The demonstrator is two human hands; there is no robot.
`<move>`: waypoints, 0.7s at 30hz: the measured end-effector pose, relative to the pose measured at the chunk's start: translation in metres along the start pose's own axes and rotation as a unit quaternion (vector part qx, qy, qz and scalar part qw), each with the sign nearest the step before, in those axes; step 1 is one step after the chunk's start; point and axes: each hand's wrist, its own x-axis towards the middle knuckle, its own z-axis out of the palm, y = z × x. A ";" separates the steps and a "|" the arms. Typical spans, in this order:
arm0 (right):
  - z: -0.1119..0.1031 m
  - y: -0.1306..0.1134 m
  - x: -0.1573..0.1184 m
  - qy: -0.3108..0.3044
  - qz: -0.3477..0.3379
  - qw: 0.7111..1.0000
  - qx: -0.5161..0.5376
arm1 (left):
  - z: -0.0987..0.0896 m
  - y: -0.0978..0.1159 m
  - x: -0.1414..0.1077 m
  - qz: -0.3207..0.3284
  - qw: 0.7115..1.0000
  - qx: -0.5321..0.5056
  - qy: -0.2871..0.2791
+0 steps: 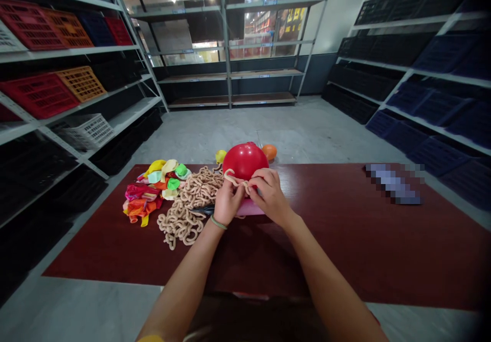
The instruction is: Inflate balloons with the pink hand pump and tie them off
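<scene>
A red balloon (244, 160), fully inflated, sits at the far edge of the bench (345, 240), a little right of centre, its lower side hidden behind the two hands. Both forearms reach forward from the near edge and converge, wrists bent, with the left hand (229, 202) and right hand (270, 196) meeting just under the balloon. Each grip is closed, fingertips pinched together on a pale tan strand (231, 178) that loops up against the balloon's base; exactly how the strand meets the balloon is hidden by the fingers. A green band (218, 222) circles the left wrist.

Beneath the hands lies something flat and pink (250, 208). A dark object (205, 210) pokes out just beside the left hand, partly covered, and its kind is hard to tell. To the left, a heap of tan looped strands (187, 209) spreads across the bench, touching a pile of limp balloons (151, 191) in yellow, green, orange and pink. A small yellow balloon (220, 156) and an orange balloon (269, 152) show just past the far edge.

A pixelated patch (395, 183) covers something near the bench's right side. Red and orange crates (38, 94) fill shelves (230, 50) around the room. Yellow signage (291, 21) shows through the back window, but its writing is too blurred to read.
</scene>
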 end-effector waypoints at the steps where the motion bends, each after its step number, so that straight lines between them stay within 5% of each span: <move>1: -0.001 -0.001 0.000 0.006 0.008 1.000 0.004 | -0.001 -0.001 0.001 0.002 1.000 -0.006 0.001; 9: -0.003 -0.001 0.002 0.017 0.096 0.994 0.041 | -0.004 -0.005 0.000 0.041 0.999 0.020 -0.022; 15: -0.005 0.001 0.003 -0.016 0.098 0.993 0.059 | -0.006 -0.006 0.001 0.057 0.998 0.026 -0.025; 21: 0.002 -0.004 0.002 0.035 0.094 0.995 0.023 | -0.005 -0.005 0.003 0.049 0.999 -0.007 -0.013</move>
